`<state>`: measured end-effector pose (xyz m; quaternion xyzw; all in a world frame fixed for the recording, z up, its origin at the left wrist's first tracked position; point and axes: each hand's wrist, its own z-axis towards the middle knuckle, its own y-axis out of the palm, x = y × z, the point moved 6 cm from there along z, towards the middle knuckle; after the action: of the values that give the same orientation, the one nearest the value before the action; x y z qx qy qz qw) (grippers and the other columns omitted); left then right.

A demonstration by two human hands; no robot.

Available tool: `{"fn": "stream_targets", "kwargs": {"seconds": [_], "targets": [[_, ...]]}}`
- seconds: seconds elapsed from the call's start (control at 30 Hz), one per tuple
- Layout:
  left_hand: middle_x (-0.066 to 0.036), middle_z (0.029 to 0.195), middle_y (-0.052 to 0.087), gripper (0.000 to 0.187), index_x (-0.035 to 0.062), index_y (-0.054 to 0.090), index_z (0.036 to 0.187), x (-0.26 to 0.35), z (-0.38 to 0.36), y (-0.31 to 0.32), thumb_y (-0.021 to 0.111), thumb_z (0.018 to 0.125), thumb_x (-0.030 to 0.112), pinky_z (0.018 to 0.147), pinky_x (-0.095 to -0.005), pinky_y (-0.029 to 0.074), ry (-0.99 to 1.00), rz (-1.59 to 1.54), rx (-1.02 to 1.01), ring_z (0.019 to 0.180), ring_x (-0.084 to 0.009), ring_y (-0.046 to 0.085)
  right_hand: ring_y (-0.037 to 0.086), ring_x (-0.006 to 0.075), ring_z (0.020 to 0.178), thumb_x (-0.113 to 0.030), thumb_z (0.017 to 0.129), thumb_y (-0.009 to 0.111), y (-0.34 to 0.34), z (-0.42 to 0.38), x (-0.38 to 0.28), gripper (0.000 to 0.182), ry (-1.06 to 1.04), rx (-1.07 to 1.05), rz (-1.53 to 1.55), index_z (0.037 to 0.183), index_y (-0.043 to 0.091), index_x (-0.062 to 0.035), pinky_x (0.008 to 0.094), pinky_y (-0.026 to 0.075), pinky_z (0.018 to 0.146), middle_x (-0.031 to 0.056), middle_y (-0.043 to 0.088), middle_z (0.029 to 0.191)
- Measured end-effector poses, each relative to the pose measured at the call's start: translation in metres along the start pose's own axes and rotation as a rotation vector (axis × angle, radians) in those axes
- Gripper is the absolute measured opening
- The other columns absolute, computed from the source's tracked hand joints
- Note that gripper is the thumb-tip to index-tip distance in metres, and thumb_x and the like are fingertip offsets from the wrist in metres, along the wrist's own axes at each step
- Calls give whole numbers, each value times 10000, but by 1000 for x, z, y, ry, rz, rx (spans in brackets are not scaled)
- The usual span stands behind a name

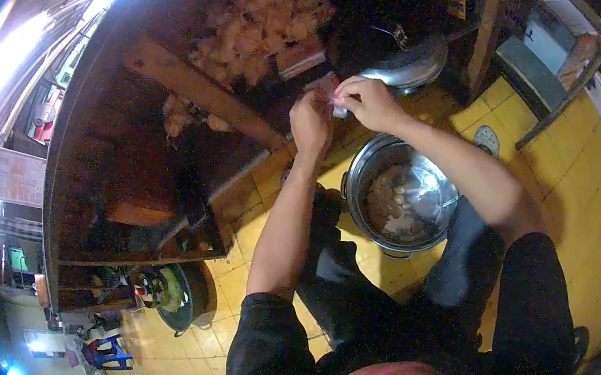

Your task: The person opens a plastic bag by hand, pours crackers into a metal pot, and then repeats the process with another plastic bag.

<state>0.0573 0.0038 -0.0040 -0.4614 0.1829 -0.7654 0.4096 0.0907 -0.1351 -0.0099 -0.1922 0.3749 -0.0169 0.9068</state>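
Note:
Both my hands are raised over the floor and meet at a small white and red packet [340, 110]. My left hand [311, 123] has its fingers closed on the packet's left side. From the right, my right hand [371, 104] pinches its upper edge. Whether the packet is torn is too small to tell. Below and to the right stands a round metal pot [356, 216] with side handles, on the floor between my legs. Lumpy pale brown pieces [390, 198] lie inside it, partly under glare.
Dark wooden shelving [201, 87] runs along the left, with a pile of brown, husk-like pieces [259, 27] behind it. A large shiny metal vessel [421, 72] stands beyond my hands. A perforated disc [487, 139] lies right of the pot. A basin [187, 308] sits lower left.

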Motion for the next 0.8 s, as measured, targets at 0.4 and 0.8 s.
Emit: {"fn": "stream_targets", "kwargs": {"seconds": [0.4,0.8], "targets": [[-199,855,664,229,16,663,944,-19,6,10,685,717,42,709,-420,501,-100,23,163,793,-384,639,647,255,809,-134,852,621,-76,15,-9,121,254,-30,-187,860,659,-19,349,484,738,132,676,841],[-241,787,635,147,-48,634,820,-40,7,2,611,720,58,676,-463,488,-304,279,90,741,-396,627,595,134,584,-179,896,615,-139,6,6,158,437,239,78,979,580,-48,271,474,525,90,646,715]]}}
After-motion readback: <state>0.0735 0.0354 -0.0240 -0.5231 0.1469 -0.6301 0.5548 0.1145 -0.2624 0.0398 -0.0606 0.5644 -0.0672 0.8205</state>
